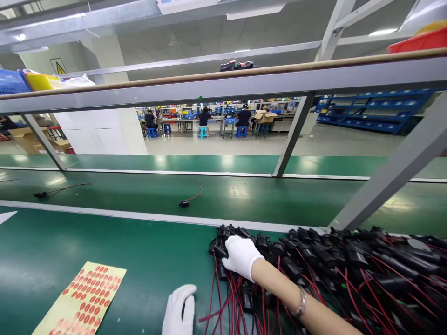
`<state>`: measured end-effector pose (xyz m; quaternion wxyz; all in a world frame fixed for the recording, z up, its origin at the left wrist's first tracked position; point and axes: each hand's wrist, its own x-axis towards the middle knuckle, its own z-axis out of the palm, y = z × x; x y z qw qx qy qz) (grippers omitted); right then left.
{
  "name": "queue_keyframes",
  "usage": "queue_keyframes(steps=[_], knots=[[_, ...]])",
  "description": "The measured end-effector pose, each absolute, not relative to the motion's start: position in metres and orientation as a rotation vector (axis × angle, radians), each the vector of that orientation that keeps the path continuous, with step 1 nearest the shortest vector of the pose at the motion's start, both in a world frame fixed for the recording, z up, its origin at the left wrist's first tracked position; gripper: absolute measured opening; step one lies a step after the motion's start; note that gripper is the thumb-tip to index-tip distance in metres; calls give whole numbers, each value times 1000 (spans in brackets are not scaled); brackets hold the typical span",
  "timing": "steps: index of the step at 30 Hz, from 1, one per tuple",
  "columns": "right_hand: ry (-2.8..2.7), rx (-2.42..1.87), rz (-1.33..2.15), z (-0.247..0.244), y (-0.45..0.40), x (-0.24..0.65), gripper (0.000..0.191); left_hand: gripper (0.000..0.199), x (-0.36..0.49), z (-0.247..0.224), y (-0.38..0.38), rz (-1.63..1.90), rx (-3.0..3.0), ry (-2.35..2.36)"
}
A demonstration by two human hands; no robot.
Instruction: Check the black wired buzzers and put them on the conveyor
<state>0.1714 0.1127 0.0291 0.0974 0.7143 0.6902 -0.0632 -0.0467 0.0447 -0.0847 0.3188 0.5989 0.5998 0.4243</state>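
Observation:
My right hand (240, 256), in a white glove, reaches to the left end of a pile of black cylindrical motor-like units (324, 256) with red and black wires. Its fingers are closed on one black motor-like unit (220, 251), partly hidden under the glove. Lower in view, my left hand (179, 309), also gloved in white, hovers over or rests on the green table, which I cannot tell. Its thumb and fingers curve with a gap between them, and nothing shows inside. Left of it lies a yellowish sheet of round red stickers (85, 298).
Behind a pale rail runs a green belt (237, 195) carrying a black unit with a wire (184, 204) and another unit (41, 194) farther left. A grey slanted post (387, 172) stands at the right. Overhead crosses a shelf edge (195, 88). Several people sit far back.

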Motion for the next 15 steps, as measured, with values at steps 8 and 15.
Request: queue_keyframes(steps=[8,15], knots=[[2463,2399,162,37,53,171,26,41,0,-1,28,1102,1327,1221],[3335,2038,1055,26,3,159,24,47,26,13,1,1164,1290,1161]])
